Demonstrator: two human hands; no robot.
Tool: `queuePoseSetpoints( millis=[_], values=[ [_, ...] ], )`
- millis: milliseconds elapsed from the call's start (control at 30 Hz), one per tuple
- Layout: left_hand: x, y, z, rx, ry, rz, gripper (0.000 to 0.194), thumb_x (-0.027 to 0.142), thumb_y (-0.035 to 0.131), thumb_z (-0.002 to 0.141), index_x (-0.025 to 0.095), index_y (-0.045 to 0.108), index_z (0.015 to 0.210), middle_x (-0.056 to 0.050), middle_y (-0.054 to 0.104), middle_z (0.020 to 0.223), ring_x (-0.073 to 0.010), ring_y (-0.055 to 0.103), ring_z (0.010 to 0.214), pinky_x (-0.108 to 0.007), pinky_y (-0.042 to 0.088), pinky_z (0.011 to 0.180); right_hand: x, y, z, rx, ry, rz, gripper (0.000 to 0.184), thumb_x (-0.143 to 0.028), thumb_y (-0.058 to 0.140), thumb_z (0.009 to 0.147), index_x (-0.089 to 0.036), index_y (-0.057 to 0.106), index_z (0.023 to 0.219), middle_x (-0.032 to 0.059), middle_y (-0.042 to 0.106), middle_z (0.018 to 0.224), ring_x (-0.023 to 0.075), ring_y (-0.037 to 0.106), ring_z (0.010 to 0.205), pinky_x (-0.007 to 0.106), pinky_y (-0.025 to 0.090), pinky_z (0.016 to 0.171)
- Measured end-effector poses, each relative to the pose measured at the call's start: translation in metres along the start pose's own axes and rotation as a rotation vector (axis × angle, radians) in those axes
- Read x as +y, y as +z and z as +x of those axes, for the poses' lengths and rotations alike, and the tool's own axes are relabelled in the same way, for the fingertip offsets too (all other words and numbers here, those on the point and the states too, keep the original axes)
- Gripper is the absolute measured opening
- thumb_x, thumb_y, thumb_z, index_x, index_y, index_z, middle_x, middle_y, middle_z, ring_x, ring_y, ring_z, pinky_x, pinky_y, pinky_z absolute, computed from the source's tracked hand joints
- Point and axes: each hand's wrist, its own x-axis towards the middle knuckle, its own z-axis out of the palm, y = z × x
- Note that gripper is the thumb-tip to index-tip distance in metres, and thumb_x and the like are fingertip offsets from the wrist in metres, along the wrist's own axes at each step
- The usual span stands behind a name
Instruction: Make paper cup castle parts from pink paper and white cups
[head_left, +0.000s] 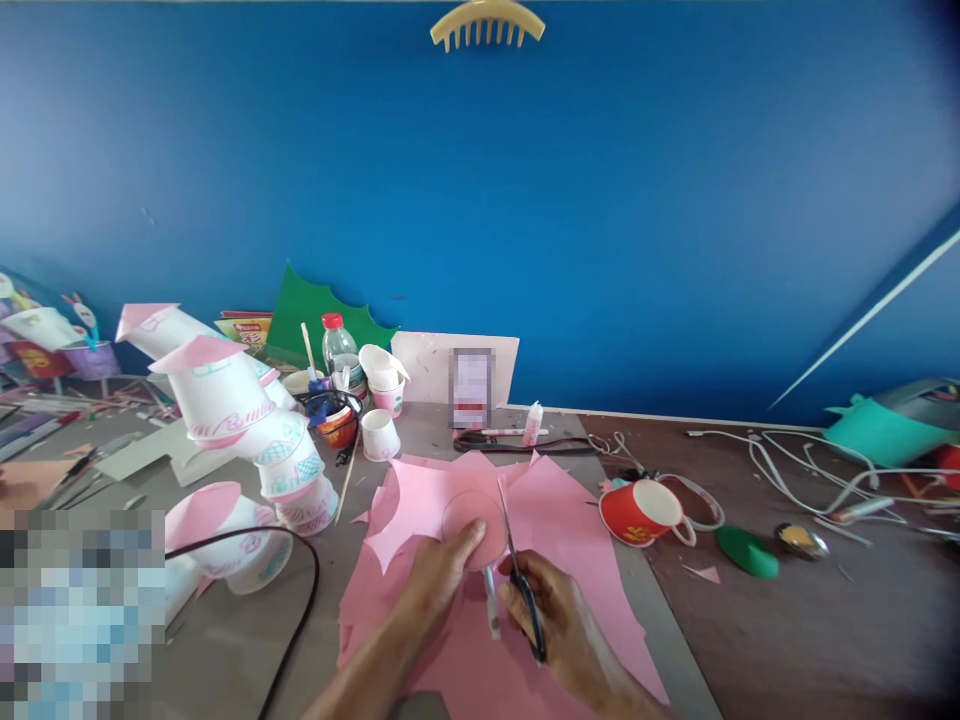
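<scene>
My left hand pinches a pink paper circle, its thumb lying on the top face and its other fingers mostly hidden. In my right hand are scissors with dark handles, the blades pointing away from me along the circle's right edge. Whether the blades touch the paper I cannot tell. Both hands are over a pile of pink paper sheets with curved cut-outs along the edges. A narrow whitish, pen-like thing lies between my hands.
Stacked, drawn-on paper cups with pink cone tops stand on the left. A white cup and a bottle are behind. On the right are a red paper cup, a green disc and white cables. A black cable loops at left.
</scene>
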Motion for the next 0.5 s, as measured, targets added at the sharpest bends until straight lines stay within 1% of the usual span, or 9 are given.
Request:
queuePoseSetpoints(
  millis=[167,233,300,367,500],
  values=[
    [0.009,0.001,-0.003,0.068,0.023,0.014,0.025,0.041,0.066,0.071,0.017,0.062,0.066,-0.003,0.066,0.067,-0.0209,0.059,0.072,-0.028,0.047,0.065,0.005,0.0,0.002,0.003,-0.013,-0.015,0.046,-0.062,0.06,0.078,-0.017,0.053,0.086,-0.0048,0.049,0.059,0.0089,0.047,0.051,0.022,0.034,0.048],
    [0.009,0.0,-0.002,0.08,0.044,0.039,0.029,0.043,0.069,0.068,0.018,0.056,0.059,0.0,0.06,0.06,-0.019,0.055,0.066,-0.028,0.045,0.062,0.008,0.0,0.003,-0.002,-0.013,-0.011,0.045,-0.061,0.06,0.079,-0.017,0.053,0.087,-0.0049,0.05,0.06,0.0089,0.048,0.051,0.022,0.035,0.048],
    [0.008,-0.001,-0.001,0.063,0.067,0.062,0.036,0.047,0.069,0.066,0.019,0.05,0.054,0.002,0.053,0.054,-0.0167,0.05,0.06,-0.028,0.042,0.059,0.011,-0.001,0.003,0.001,-0.01,-0.007,0.045,-0.061,0.06,0.079,-0.017,0.053,0.088,-0.0051,0.049,0.06,0.009,0.048,0.051,0.022,0.036,0.049],
    [0.005,-0.002,0.002,0.05,0.079,0.076,0.04,0.051,0.068,0.065,0.02,0.047,0.053,0.003,0.048,0.052,-0.0151,0.046,0.057,-0.028,0.039,0.056,0.012,-0.001,0.003,-0.003,-0.011,-0.013,0.045,-0.061,0.06,0.079,-0.017,0.053,0.089,-0.0051,0.049,0.06,0.0093,0.048,0.052,0.022,0.037,0.049],
    [-0.001,-0.003,0.005,0.025,0.087,0.05,0.04,0.053,0.067,0.065,0.018,0.051,0.057,0.002,0.05,0.056,-0.015,0.046,0.06,-0.028,0.038,0.058,0.014,-0.002,0.002,-0.02,-0.033,-0.007,0.041,-0.058,0.058,0.082,-0.017,0.053,0.089,-0.0039,0.051,0.062,0.0096,0.049,0.052,0.023,0.039,0.051]
  ],
)
